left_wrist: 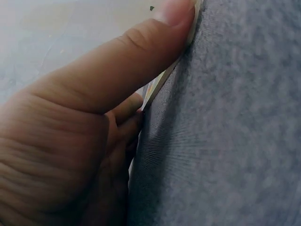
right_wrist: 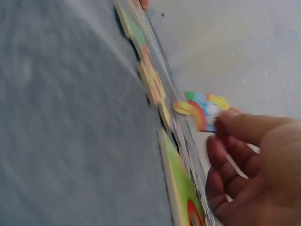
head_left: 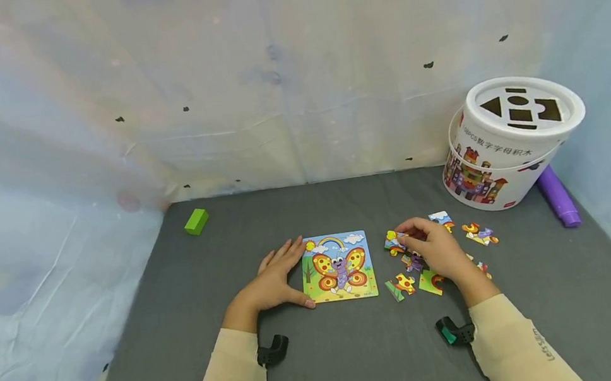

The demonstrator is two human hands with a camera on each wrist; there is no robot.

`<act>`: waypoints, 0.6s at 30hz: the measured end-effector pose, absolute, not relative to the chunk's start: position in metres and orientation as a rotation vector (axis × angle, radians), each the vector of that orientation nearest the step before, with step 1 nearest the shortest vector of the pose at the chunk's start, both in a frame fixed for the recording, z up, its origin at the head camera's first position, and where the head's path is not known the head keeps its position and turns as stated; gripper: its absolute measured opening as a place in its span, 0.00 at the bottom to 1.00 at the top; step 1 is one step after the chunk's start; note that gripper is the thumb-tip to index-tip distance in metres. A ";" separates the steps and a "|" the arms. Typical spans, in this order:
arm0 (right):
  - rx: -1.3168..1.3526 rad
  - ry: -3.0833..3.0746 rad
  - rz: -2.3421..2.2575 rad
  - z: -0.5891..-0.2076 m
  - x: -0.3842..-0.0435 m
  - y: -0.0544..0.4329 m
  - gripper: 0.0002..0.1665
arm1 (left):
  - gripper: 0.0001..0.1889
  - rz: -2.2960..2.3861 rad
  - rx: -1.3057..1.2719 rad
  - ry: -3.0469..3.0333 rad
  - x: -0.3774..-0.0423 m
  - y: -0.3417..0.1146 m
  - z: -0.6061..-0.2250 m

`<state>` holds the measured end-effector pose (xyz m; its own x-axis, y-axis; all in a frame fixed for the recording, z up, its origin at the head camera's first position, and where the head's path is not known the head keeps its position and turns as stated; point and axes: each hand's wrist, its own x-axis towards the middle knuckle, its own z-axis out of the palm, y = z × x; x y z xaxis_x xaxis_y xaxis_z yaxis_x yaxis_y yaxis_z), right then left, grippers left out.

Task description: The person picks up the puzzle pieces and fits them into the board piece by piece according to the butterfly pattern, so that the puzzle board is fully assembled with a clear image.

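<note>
A square butterfly puzzle board [head_left: 340,267] lies flat on the grey table, its picture facing up. My left hand [head_left: 276,280] rests along its left side, fingers straight and spread, thumb at the near corner and fingertips by the far one. In the left wrist view the thumb [left_wrist: 136,56] touches the board's edge. My right hand [head_left: 435,247] pinches a puzzle piece [right_wrist: 204,110] with blue sky, yellow and a rainbow band between thumb and fingers, above the table. Loose pieces lie around it, including a green corner piece [head_left: 430,282] and a green-and-yellow piece [head_left: 400,287].
More puzzle pieces [head_left: 480,233] lie right of the right hand. A white bucket [head_left: 506,147] with a shape-hole lid stands at the back right, a purple cylinder [head_left: 559,197] beside it. A green block [head_left: 197,221] sits at the back left. Curtains border the table.
</note>
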<state>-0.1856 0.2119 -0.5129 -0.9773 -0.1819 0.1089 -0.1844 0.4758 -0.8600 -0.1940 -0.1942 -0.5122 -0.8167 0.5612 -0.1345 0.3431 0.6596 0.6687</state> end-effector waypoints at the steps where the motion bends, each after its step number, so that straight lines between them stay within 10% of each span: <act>1: 0.334 -2.674 1.575 -0.510 -0.185 0.209 0.11 | 0.73 0.927 0.720 2.550 -0.194 -0.194 -0.512; 18: 0.366 -2.792 1.765 -0.502 -0.194 0.114 0.07 | 0.72 0.920 0.725 2.581 -0.194 -0.194 -0.515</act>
